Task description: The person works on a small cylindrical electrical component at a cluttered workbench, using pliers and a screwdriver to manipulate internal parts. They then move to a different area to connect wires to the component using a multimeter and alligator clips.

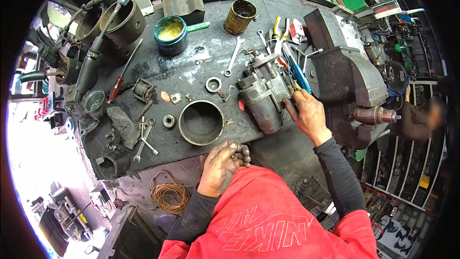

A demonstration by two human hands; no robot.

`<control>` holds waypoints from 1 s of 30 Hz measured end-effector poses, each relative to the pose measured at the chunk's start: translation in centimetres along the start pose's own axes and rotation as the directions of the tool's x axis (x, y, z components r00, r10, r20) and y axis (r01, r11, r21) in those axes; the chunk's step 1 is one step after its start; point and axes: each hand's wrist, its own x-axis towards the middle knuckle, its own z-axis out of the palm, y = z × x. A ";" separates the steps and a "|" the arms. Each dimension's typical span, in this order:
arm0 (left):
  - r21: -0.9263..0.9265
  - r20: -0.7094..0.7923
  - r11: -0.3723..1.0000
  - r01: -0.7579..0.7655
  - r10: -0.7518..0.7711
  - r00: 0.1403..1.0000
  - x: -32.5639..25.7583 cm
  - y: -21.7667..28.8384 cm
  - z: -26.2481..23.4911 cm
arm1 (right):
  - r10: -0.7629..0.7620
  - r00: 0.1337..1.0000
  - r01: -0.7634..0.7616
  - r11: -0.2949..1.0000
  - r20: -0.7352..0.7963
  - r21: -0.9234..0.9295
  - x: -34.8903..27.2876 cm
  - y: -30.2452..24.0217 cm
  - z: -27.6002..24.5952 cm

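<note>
R hand (309, 115) grips motor (261, 93) nr bench (201, 62) right edge; L hand (223, 163) fisted at front edge, by ring (201, 122).

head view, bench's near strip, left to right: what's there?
Grey rag → crossed spanners → small nut → open metal cylinder housing → starter motor → right hand → bench vise.

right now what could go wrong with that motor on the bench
The motor lies loose near the bench front edge, steadied only by the right hand; a hard push could tip it off. The metal ring and spanners also sit at that edge, close to the left hand, and could be knocked down.
</note>
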 end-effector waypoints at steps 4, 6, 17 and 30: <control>0.006 0.009 1.000 -0.002 0.002 1.000 0.1 0.0 0.0 | -0.067 0.996 0.070 0.996 0.057 -0.056 0.8 0.0 -0.7; 0.000 0.013 1.000 -0.001 0.001 1.000 0.2 -0.1 0.0 | -0.032 0.986 0.048 0.995 0.165 -0.092 1.1 0.1 -1.3; 0.008 0.014 1.000 0.002 -0.002 1.000 0.3 -0.2 0.0 | -0.084 0.968 0.086 0.996 0.237 -0.001 1.2 -0.4 -1.7; 0.000 0.035 1.000 -0.012 0.012 0.999 0.5 -0.8 -0.3 | -0.072 0.950 0.097 0.993 0.303 -0.067 1.7 0.0 -1.7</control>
